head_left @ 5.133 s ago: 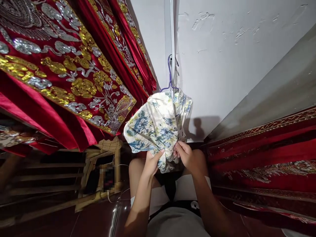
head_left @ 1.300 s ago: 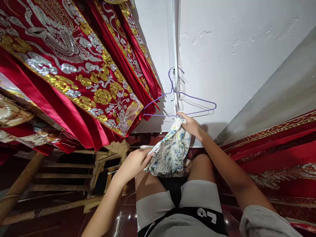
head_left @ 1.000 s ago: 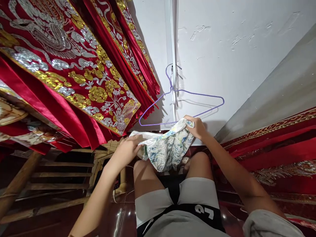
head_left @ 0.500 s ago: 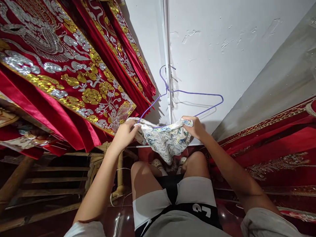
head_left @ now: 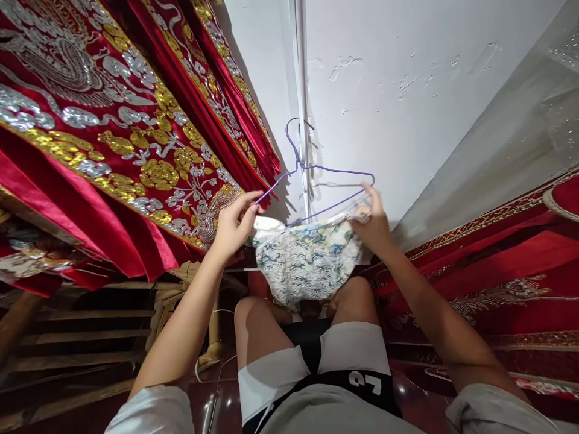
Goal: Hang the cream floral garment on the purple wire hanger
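Note:
A purple wire clothes hanger (head_left: pixel 332 169) hangs in front of a white wall, its hook at a thin upright strip. A white smocked garment (head_left: pixel 307 265) with a blue, green and yellow pattern hangs spread along the hanger's lower bar. My left hand (head_left: pixel 236 224) is closed, thumb and fingers pinching the hanger's left end beside the garment's edge. At the other side my right hand (head_left: pixel 374 224) grips the garment's right upper edge, with a finger raised to the hanger's right corner. Motion blurs these right fingers a little.
Red cloths (head_left: pixel 176 138) with gold and silver embroidery hang on the left. More red beaded fabric (head_left: pixel 502 277) lies along the right side. A bamboo chair or rack (head_left: pixel 90 337) stands at lower left. The white wall (head_left: pixel 384 96) rises ahead, above my knees.
The garment has spread wider and flatter below the bar. My right hand has shifted slightly right and up toward the hanger's corner; my left fingers have moved up onto the hanger.

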`<state>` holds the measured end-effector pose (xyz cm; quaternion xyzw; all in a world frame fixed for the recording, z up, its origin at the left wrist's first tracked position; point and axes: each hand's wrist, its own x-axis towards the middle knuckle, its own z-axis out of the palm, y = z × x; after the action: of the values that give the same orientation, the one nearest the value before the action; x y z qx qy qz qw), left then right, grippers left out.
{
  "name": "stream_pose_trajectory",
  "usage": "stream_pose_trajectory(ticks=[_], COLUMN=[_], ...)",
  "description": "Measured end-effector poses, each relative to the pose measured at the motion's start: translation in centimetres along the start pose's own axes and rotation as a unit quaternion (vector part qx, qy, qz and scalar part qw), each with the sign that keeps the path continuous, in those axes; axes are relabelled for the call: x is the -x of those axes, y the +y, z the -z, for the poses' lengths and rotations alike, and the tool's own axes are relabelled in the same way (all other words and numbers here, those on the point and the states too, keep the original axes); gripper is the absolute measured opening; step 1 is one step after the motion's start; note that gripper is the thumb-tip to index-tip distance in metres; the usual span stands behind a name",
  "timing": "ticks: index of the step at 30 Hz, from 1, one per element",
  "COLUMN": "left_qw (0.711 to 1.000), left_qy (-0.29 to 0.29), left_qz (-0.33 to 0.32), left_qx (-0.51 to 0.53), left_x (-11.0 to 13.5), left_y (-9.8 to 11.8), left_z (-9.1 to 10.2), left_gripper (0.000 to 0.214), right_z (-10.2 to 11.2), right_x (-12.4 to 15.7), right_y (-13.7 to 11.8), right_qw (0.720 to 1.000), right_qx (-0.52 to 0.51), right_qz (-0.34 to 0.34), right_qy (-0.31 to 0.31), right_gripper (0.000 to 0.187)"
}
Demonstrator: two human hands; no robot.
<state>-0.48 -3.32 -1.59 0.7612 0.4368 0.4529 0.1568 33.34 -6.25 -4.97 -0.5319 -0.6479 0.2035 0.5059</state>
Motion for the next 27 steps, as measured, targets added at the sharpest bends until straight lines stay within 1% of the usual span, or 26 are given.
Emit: stream_pose_trajectory(ticks=[2,3,5,9,11,13,15,17,18,20,22,24,26,27], left_qw=[1.000,0.999,0.998,0.998,0.998,0.997,0.995,0.994,0.993,0.991,0.989,0.988,0.988,0.988], left_qy=[-0.017,-0.023,-0.029,-0.042,-0.047,-0.046,-0.036,-0.021,-0.015,-0.011,-0.018,-0.027,-0.032,-0.034], left_qz=[0.006,0.005,-0.002,-0.005,-0.009,-0.020,-0.032,-0.038,-0.040,-0.045,-0.051,-0.052,-0.052,-0.052], left_qx=[-0.022,-0.034,-0.054,-0.049,-0.048,-0.060,-0.083,-0.100,-0.109,-0.123,-0.134,-0.140,-0.142,-0.143], left_x=[-0.2,-0.3,-0.6,-0.8,-0.9,-1.1,-1.4,-1.8,-2.0,-2.3,-2.4,-2.4,-2.4,-2.3], left_y=[0.3,0.6,1.0,1.3,1.1,0.8,0.5,0.3,0.3,0.2,0.3,0.4,0.5,0.6], left_z=[0.5,0.6,0.9,1.2,1.3,1.5,1.6,1.6,1.6,1.4,1.2,1.0,1.0,1.1], left_gripper=[0.040,0.040,0.040,0.040,0.039,0.037,0.034,0.031,0.030,0.029,0.029,0.029,0.029,0.029], right_z=[1.4,2.0,2.7,2.3,1.9,1.6,1.6,1.8,1.9,2.1,2.1,2.1,1.9,1.8], right_x=[-1.2,-2.0,-3.9,-6.7,-7.2,-6.9,-6.1,-5.1,-4.6,-3.9,-3.7,-4.0,-4.3,-4.4], right_y=[1.0,1.5,2.5,3.8,4.0,3.8,3.3,2.6,2.2,1.6,1.4,1.4,1.6,1.6], right_qw=[0.998,0.997,0.996,0.998,0.997,0.997,0.995,0.992,0.992,0.996,0.998,0.998,0.997,0.996], right_qx=[0.012,0.024,0.045,0.033,0.016,0.014,0.028,0.038,0.040,0.043,0.050,0.059,0.073,0.081], right_qz=[-0.017,-0.024,-0.032,-0.059,-0.070,-0.072,-0.068,-0.052,-0.043,-0.033,-0.025,-0.014,-0.006,-0.007], right_qy=[0.060,0.075,0.073,-0.005,-0.018,-0.027,-0.063,-0.109,-0.111,-0.066,-0.010,0.004,0.016,0.032], right_gripper=[0.098,0.102,0.101,0.074,0.064,0.048,0.029,0.026,0.026,0.024,0.040,0.050,0.052,0.054])
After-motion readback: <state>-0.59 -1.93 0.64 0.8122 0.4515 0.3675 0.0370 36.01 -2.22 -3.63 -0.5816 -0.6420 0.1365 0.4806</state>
